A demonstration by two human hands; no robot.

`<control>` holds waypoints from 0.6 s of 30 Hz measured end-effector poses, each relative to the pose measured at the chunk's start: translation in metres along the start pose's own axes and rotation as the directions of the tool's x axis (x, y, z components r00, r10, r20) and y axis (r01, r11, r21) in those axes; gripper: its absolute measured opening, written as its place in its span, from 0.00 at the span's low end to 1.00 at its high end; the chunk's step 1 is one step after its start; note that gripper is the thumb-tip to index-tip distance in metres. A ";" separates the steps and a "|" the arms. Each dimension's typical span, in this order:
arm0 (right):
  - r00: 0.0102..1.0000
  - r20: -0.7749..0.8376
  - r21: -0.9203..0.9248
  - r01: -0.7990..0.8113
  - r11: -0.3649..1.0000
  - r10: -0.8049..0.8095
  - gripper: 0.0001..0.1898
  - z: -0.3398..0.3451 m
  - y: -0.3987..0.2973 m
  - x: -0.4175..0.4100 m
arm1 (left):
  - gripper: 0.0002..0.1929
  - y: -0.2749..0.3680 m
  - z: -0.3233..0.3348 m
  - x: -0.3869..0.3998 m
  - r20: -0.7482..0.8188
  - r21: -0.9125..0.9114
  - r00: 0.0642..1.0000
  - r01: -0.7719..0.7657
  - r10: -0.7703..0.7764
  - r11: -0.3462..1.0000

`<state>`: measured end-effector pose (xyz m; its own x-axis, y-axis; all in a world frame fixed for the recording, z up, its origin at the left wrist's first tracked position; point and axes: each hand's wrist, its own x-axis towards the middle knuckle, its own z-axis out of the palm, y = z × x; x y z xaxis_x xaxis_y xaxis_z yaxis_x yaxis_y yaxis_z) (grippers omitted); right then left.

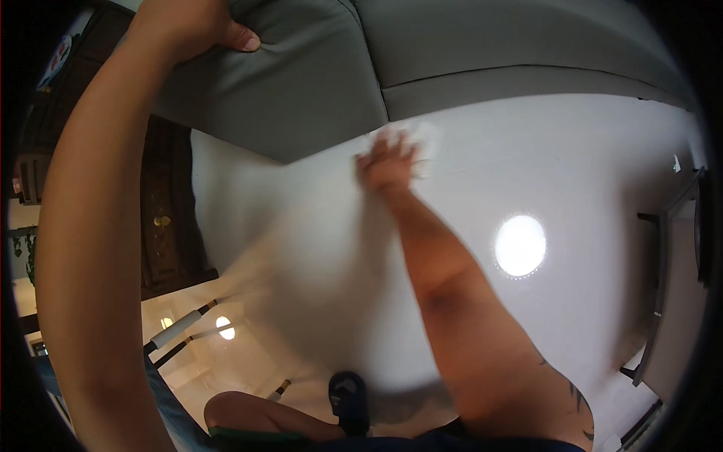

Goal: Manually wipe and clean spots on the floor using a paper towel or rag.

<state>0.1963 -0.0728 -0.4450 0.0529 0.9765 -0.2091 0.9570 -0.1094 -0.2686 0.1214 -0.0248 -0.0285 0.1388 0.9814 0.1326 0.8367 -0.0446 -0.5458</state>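
At the top left, my left hand (189, 25) holds the end of a grey leather-look sofa (294, 96). Its thumb presses into the upholstery and creases it; the other fingers are out of sight. My right hand (390, 164) reaches down to the glossy white floor (463, 198) just below the sofa's lower corner. It lies with fingers spread over a white cloth or wipe (427, 147), which shows beyond the fingertips and to their right. Both hand and cloth are blurred, and the pale cloth's outline is hard to make out against the floor.
A dark carved wooden cabinet (169, 226) stands at the left. Below it are chair legs (183, 327) with pale sleeves. My foot in a dark slipper (348, 401) is at the bottom. A low furniture piece (672, 282) on dark legs stands right. Ceiling light (520, 246) reflects off the floor.
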 end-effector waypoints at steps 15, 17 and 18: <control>0.984 -0.155 0.138 0.105 0.985 -0.084 0.30 -0.001 0.237 -0.228 | 0.62 -0.118 0.103 0.094 -0.293 -0.235 0.904 -0.383 0.311 0.893; 0.978 -0.150 0.119 -0.128 0.985 0.146 0.32 -0.008 0.368 -0.328 | 0.62 -0.082 0.104 0.106 -0.385 -0.338 0.838 -0.518 0.387 0.786; 0.943 -0.195 0.083 -0.258 0.963 0.269 0.32 -0.005 0.409 -0.391 | 0.62 -0.061 0.096 0.100 -0.365 -0.343 0.865 -0.469 0.345 0.814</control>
<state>0.5688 -0.4985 -0.4684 0.3632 0.9278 -0.0857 0.8841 -0.3722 -0.2826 0.0336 0.0944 -0.0617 0.6017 0.7653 0.2285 0.7976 -0.5605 -0.2227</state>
